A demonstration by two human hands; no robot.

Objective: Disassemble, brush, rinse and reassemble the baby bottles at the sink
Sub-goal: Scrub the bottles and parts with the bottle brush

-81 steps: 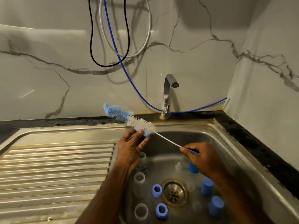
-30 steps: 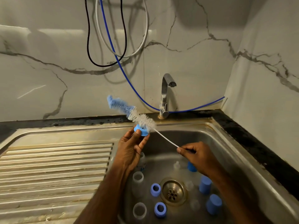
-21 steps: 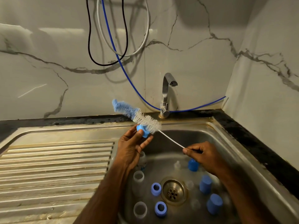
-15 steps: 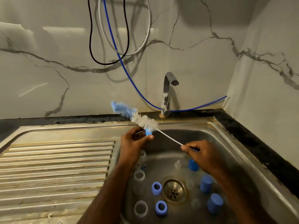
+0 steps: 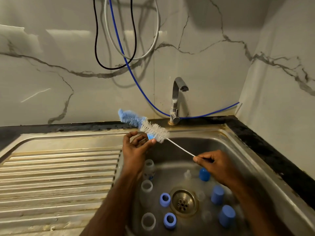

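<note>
Left hand point(image 5: 136, 149) raised over the back left rim of the sink point(image 5: 242, 147), thumb and fingertips pinching a small blue ring point(image 5: 150, 136), mostly hidden behind the brush head. Right hand point(image 5: 216, 165) lower and to the right, above the basin, thumb and forefinger pinching the thin white wire of the brush point(image 5: 154, 129). Brush slanted up and to the left: white bristles touching the ring, blue fluffy tip beyond them, over the dark counter edge. Whether threaded through the ring or merely lying against it, cannot tell. Down in the basin, around the drain point(image 5: 183, 202): three clear bottles point(image 5: 146, 186) in a row along the left wall, mouths up; two more blue rings point(image 5: 165, 199) just left of the drain, openings up; three blue caps point(image 5: 217, 195) to its right, one partly behind the right hand. A clear nipple point(image 5: 187, 173) upright near the back cap; other pale clear pieces beside the drain too faint to name. Tap point(image 5: 177, 99) at the back rim, spout over the basin, no water running. Ribbed drainboard point(image 5: 59, 176) to the left. Black, white and blue cables point(image 5: 119, 48) looping down the marble wall, the blue one passing behind the tap.
</note>
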